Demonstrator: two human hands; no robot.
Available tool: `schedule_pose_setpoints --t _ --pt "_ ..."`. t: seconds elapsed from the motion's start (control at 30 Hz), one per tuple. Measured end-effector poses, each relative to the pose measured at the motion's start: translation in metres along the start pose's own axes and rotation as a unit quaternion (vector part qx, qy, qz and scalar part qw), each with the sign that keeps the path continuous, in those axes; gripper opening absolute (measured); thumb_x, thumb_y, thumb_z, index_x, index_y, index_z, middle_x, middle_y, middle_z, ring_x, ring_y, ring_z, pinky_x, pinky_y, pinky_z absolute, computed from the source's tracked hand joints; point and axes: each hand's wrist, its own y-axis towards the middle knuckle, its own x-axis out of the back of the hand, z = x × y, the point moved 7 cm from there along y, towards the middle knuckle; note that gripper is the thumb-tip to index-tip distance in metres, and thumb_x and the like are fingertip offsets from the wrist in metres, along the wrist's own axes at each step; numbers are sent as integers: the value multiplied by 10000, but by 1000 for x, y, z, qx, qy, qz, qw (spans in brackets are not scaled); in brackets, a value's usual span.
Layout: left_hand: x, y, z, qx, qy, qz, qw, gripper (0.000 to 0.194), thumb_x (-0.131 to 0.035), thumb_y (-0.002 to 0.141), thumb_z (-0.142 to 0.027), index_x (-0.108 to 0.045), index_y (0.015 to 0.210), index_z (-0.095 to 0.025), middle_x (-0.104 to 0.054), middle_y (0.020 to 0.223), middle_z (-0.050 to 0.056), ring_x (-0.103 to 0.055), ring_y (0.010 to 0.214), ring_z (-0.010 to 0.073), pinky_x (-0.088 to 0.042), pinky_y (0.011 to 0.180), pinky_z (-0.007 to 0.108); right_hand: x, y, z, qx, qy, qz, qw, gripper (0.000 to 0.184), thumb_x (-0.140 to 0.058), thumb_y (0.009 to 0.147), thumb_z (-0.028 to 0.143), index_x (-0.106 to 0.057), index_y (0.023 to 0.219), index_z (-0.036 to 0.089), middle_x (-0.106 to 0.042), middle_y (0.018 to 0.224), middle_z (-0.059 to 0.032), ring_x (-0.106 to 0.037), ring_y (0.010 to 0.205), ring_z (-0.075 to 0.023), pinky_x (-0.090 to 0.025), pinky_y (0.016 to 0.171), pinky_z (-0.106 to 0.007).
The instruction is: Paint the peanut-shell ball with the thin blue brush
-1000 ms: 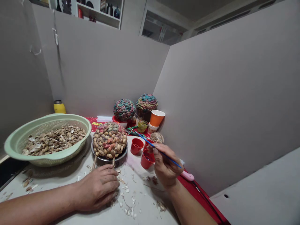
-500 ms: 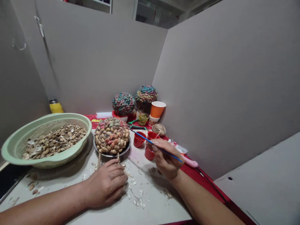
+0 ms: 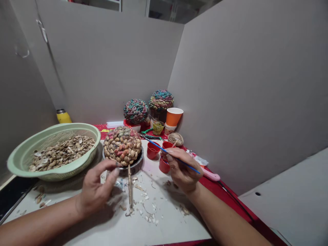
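A ball covered in peanut shells, mostly tan with red and purple patches, rests in a metal bowl. From its underside a twine-wrapped stick reaches toward me over the white board. My left hand is at the ball's lower left, thumb and forefinger apart, the forefinger's tip at or against the shells. Between the fingers of my right hand is a thin blue paintbrush, its tip pointing left toward the ball. Small red cups stand beside and beneath the brush.
A green colander of shells stands left. Behind are two painted shell balls, an orange paper cup, green-handled pliers and a twine roll. A pink-handled tool lies right. Shell scraps litter the board. Grey partitions enclose the table.
My left hand has lifted from the board by the stick and moved left and up to the ball's lower edge, its fingers parting. The right hand still holds the paintbrush, hardly moved.
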Motion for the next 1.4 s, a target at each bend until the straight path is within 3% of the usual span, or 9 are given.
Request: schedule_pose_setpoints --t 0.1,0.23,0.33,0.47,0.57,0.7,1.07,1.23,1.4 --pt "16 1 10 161 -24 -62 985 53 -622 1014 -231 -652 974 -247 -650 727 -59 -613 604 98 -536 589 169 4 3 1 1 5 -5 1000 382 -710 911 58 -738 1225 274 -828 931 -37 -816 831 -223 -699 728 -374" --pt "32 -41 30 453 -153 -172 861 306 -862 801 -467 -662 836 -238 -644 705 -64 -580 633 95 -529 577 130 11 9 10 7 16 -11 1000 385 -703 909 47 -735 1227 263 -825 916 -37 -817 817 -224 -700 723 -376" --pt "39 -74 33 515 -168 -203 816 367 -944 693 -477 -713 859 -245 -699 830 -43 -658 782 117 -578 669 137 15 11 17 18 6 -13 1000 359 -712 905 56 -739 1208 248 -825 914 -44 -815 811 -219 -696 715 -364" --pt "27 -96 42 566 -252 -206 757 172 -892 788 -324 -769 852 -222 -785 907 13 -756 920 169 -634 835 213 14 8 16 21 16 -4 1000 393 -708 906 52 -720 1238 262 -827 932 -43 -809 818 -219 -693 698 -370" --pt "2 -99 47 640 -309 -129 692 57 -763 891 -162 -785 841 -149 -826 911 103 -802 935 224 -649 895 291 11 6 11 15 24 -3 1000 424 -707 895 32 -715 1252 260 -828 959 -47 -809 847 -221 -697 732 -382" --pt "-26 -91 47 664 -396 -29 634 114 -701 925 -126 -802 928 -73 -847 950 170 -824 909 252 -656 870 314 8 6 8 9 22 -8 1000 428 -696 892 12 -727 1244 254 -826 965 -52 -808 839 -214 -696 739 -372" --pt "-56 -80 55 650 -516 67 554 453 -740 822 -284 -760 1127 50 -850 1005 248 -833 892 297 -658 848 375 8 1 8 10 30 -9 999 431 -721 886 27 -729 1249 259 -831 978 -52 -810 858 -224 -697 758 -386" --pt "-72 -76 53 623 -550 81 550 521 -831 696 -211 -748 1160 11 -828 1145 247 -801 1066 337 -630 916 384 6 4 15 17 58 6 998 445 -697 890 6 -724 1267 242 -828 994 -57 -810 865 -214 -694 783 -365" --pt "-79 -72 47 600 -562 81 564 539 -867 661 -131 -754 1178 -29 -849 979 164 -818 959 289 -624 899 363 8 4 16 19 66 5 998 474 -698 886 3 -718 1293 246 -827 1002 -58 -811 877 -222 -694 790 -371"
